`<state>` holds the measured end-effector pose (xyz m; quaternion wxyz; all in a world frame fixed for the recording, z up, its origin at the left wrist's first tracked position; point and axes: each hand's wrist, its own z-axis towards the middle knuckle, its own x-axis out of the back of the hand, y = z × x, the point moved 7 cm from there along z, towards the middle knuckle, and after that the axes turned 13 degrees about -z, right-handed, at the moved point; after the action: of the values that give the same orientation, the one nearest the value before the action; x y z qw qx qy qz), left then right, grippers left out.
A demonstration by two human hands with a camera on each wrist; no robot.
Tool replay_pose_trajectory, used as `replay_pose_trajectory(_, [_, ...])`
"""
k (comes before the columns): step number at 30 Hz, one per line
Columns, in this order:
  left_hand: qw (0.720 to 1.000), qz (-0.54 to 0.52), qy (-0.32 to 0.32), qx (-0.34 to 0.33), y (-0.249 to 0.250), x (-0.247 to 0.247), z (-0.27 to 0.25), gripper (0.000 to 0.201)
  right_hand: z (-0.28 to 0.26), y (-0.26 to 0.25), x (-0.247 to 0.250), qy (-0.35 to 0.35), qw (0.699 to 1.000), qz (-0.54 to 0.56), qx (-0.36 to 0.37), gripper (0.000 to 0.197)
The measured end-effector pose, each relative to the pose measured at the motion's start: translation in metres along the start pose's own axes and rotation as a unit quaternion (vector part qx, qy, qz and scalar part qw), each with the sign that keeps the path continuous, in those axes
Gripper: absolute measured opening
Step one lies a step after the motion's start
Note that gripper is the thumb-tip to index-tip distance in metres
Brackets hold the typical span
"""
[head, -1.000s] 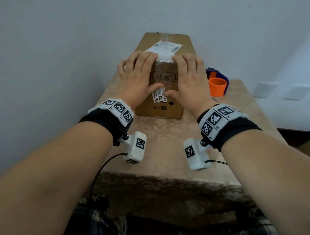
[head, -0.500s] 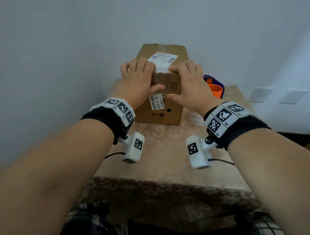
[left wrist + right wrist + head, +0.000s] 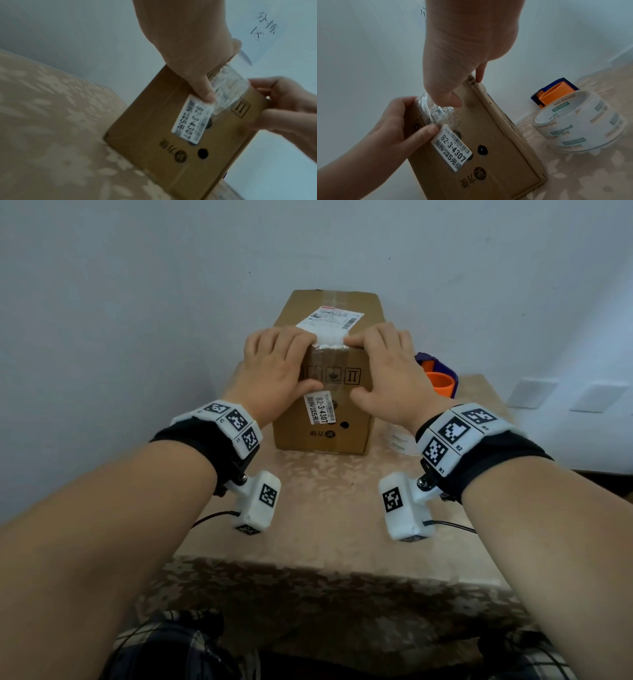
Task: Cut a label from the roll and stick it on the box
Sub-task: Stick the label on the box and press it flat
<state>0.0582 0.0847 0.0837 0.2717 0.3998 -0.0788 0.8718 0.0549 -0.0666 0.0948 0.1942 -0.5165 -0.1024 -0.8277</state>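
Observation:
A brown cardboard box point(image 3: 356, 436) stands on the table against the wall. A white printed label point(image 3: 330, 320) lies on its top, and a crinkled clear tape strip point(image 3: 330, 345) folds from the label's near end over the top front edge. My left hand point(image 3: 281, 361) and right hand point(image 3: 383, 364) flank that strip, fingers flat on the top and thumbs on the front face. In the left wrist view the left thumb point(image 3: 205, 94) presses beside the tape strip point(image 3: 228, 86), just above a small white barcode sticker point(image 3: 192, 121). The right wrist view shows the tape strip point(image 3: 435, 108) between both hands.
A roll of clear tape point(image 3: 580, 121) sits on the table right of the box, with a blue and orange tape dispenser point(image 3: 554, 93) behind it by the wall. The table's patterned cloth point(image 3: 325, 508) stretches toward me in front of the box.
Both hands stay on the box's top front edge. The fingers have drawn back off the label toward the edge, and the thumbs have moved slightly apart on the front face.

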Motion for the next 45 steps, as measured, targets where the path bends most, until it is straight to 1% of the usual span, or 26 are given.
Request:
replay_pose_trajectory(3, [0.999,0.034,-0.014,-0.015,-0.003,-0.007,-0.009,0.084,-0.002,0.000,-0.001,0.009,1.000,0.003,-0.002,0.058])
replay_pose_trajectory(5, [0.999,0.034,-0.022,-0.017,-0.002,-0.007,-0.008,0.089,-0.002,0.000,-0.001,0.017,1.000,0.005,-0.004,0.059])
replay_pose_trajectory(6, [0.999,0.025,-0.021,-0.014,0.000,-0.004,-0.006,0.086,-0.002,0.000,-0.001,0.017,1.000,0.008,-0.003,0.059])
replay_pose_trajectory(7, [1.000,0.011,-0.015,0.000,0.002,0.001,-0.002,0.079,-0.002,0.000,-0.001,0.016,1.000,0.012,-0.003,0.060])
replay_pose_trajectory(9, [0.998,-0.026,0.000,0.052,0.005,0.009,0.013,0.059,-0.002,0.001,0.000,0.015,1.000,0.022,-0.003,0.060])
replay_pose_trajectory(10, [0.997,-0.029,0.008,0.078,0.006,0.010,0.020,0.056,-0.002,0.002,0.000,0.015,0.999,0.028,-0.004,0.060])
replay_pose_trajectory(11, [0.995,-0.019,0.017,0.095,0.009,0.010,0.025,0.059,-0.003,0.003,0.001,0.014,0.999,0.034,-0.007,0.060])
replay_pose_trajectory(12, [0.994,-0.004,0.030,0.103,0.012,0.010,0.028,0.067,-0.004,0.004,0.001,0.013,0.999,0.041,-0.010,0.060])
replay_pose_trajectory(13, [0.994,0.010,0.041,0.104,0.015,0.008,0.029,0.074,-0.005,0.004,0.001,0.011,0.999,0.046,-0.012,0.061])
replay_pose_trajectory(14, [0.994,0.025,0.048,0.099,0.016,0.006,0.027,0.077,-0.006,0.004,0.001,0.010,0.999,0.052,-0.012,0.061])
replay_pose_trajectory(16, [0.995,0.051,0.051,0.075,0.016,0.000,0.021,0.073,-0.007,0.002,0.001,0.010,0.998,0.064,-0.011,0.061])
replay_pose_trajectory(19, [0.995,0.082,0.039,0.039,0.018,-0.002,0.015,0.070,-0.009,0.001,0.002,0.009,0.997,0.075,-0.013,0.060])
replay_pose_trajectory(21, [0.995,0.091,0.023,0.040,0.019,-0.002,0.015,0.071,-0.011,0.000,0.003,0.005,0.997,0.077,-0.019,0.060])
replay_pose_trajectory(24, [0.992,0.105,-0.048,0.059,0.019,0.000,0.013,0.082,-0.010,-0.002,0.007,-0.006,0.996,0.091,-0.023,0.059])
replay_pose_trajectory(26, [0.988,0.118,-0.085,0.058,0.019,0.005,0.015,0.082,-0.008,-0.004,0.012,-0.012,0.994,0.102,-0.027,0.056])
replay_pose_trajectory(27, [0.988,0.112,-0.091,0.056,0.019,0.010,0.017,0.077,-0.007,-0.003,0.015,-0.014,0.993,0.112,-0.033,0.053])
replay_pose_trajectory(30, [0.996,0.041,-0.065,0.049,0.019,0.027,0.030,0.048,-0.005,-0.001,0.020,-0.030,0.986,0.152,-0.057,0.049])
replay_pose_trajectory(31, [0.997,0.016,-0.059,0.052,0.017,0.031,0.033,0.042,-0.004,-0.001,0.021,-0.038,0.985,0.155,-0.065,0.049])
replay_pose_trajectory(33, [0.996,-0.021,-0.059,0.068,0.012,0.033,0.034,0.035,-0.003,0.000,0.020,-0.057,0.983,0.153,-0.087,0.049])
replay_pose_trajectory(35, [0.992,-0.041,-0.061,0.105,0.002,0.034,0.028,0.036,-0.003,0.003,0.017,-0.067,0.977,0.163,-0.118,0.050])
replay_pose_trajectory(37, [0.981,-0.070,-0.071,0.164,-0.013,0.033,0.019,0.044,-0.002,0.006,0.015,-0.065,0.971,0.181,-0.142,0.053])
replay_pose_trajectory(39, [0.955,-0.157,-0.093,0.233,-0.028,0.029,0.009,0.051,0.000,0.005,0.013,-0.057,0.969,0.193,-0.144,0.055])
replay_pose_trajectory(40, [0.943,-0.198,-0.100,0.250,-0.033,0.028,0.006,0.052,0.002,0.003,0.013,-0.054,0.968,0.200,-0.142,0.054])
replay_pose_trajectory(42, [0.936,-0.219,-0.097,0.256,-0.041,0.032,0.003,0.050,0.008,-0.003,0.013,-0.046,0.966,0.211,-0.141,0.052])
replay_pose_trajectory(45, [0.935,-0.215,-0.062,0.275,-0.058,0.047,-0.004,0.046,0.020,-0.018,0.006,-0.043,0.966,0.217,-0.134,0.048])
